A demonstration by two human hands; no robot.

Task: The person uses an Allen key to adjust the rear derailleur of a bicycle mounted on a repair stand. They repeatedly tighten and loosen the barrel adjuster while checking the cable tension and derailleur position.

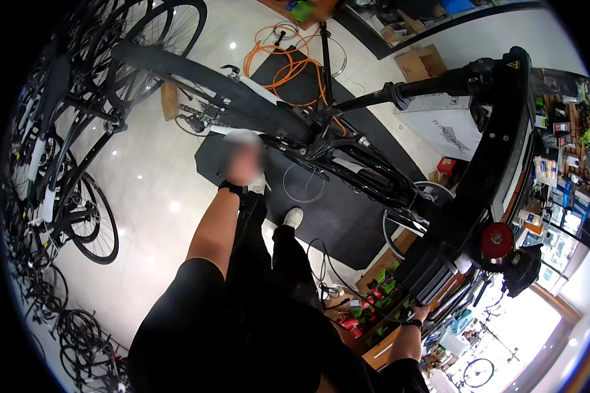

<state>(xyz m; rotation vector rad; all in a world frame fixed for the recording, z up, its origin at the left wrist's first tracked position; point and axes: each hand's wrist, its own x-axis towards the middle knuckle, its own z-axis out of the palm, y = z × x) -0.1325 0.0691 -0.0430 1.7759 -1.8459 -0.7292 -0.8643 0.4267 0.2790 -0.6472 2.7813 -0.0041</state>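
Note:
A black bicycle (367, 171), its rear wheel (196, 78) toward the far left, hangs from a black repair stand (498, 141). My left hand (244, 160) is next to the bicycle's rear stay, below the cassette (213, 112). That hand is blurred, so its fingers and anything in them do not show. On the right, my right hand (421, 314) reaches to the lower edge of a ribbed black housing (427, 278) on the stand. Its fingers are small and partly hidden there, and I cannot tell whether they grip it.
Orange hose (294, 73) lies in loops across the dark floor mat (334, 226). Many bicycles (78, 196) crowd the left side. An open cardboard box (421, 63) and a white carton (439, 124) stand behind the bicycle. Parts fill the wall rack (560, 137) at right.

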